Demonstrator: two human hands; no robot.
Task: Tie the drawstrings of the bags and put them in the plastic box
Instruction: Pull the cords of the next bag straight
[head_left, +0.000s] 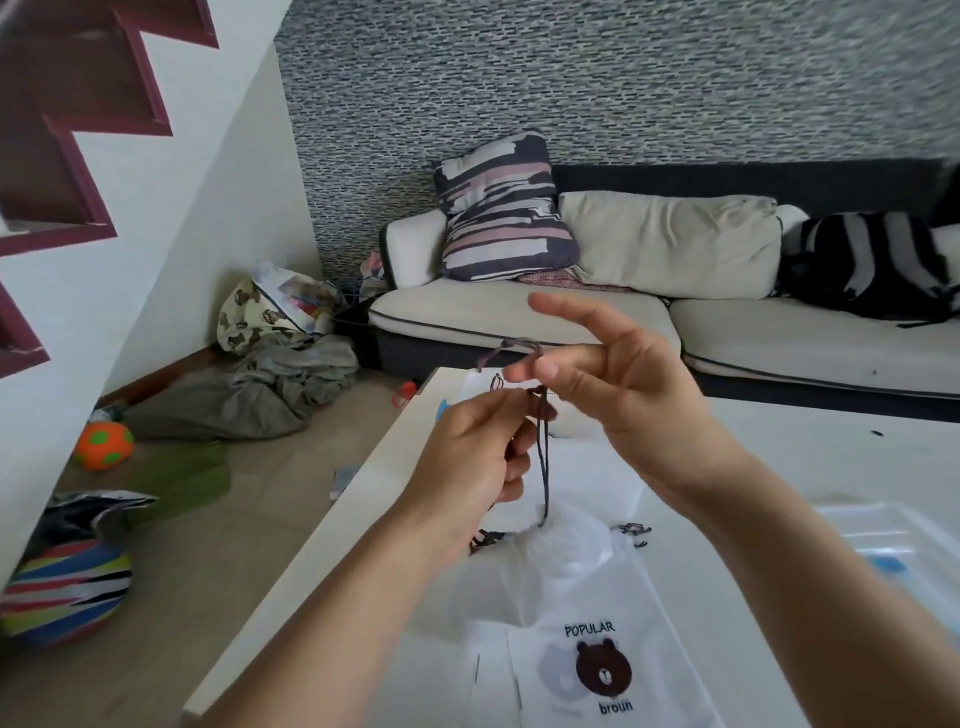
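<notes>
Head camera: two bare hands are raised over a white table (779, 467), working a dark drawstring (543, 467) that runs nearly vertical, its long axis climbing from the gathered mouth of a white bag (566, 561) up to the fingers. The left hand (478, 457) has its fingers curled round the thin cord, pinching it near the top. The right hand (623, 374) pinches a loop of the same cord between thumb and a bent finger, while its index finger points up and to the left, straight and free; a short loop of cord arcs over its fingertips.

The bag lies on the table below the hands, its puckered neck toward the far side and its body running toward the camera. It looks thin, crinkled and slightly translucent. A flat white bag printed with a brown bear (602, 670) and the words "POPULAR" and "brown" lies nearest the camera, partly under the first. Further dark cord ends (634, 530) rest beside the neck.

A clear plastic box (893, 540), smooth and rectangular, sits on the table at the right, apart from the bags.

Beyond the table stands a cream sofa (519, 312) with a striped cushion (504, 208), against a mottled grey wall. On the floor at left lie crumpled grey cloth (270, 389), an orange ball with green spots (104, 444) and a striped ball (62, 587).
</notes>
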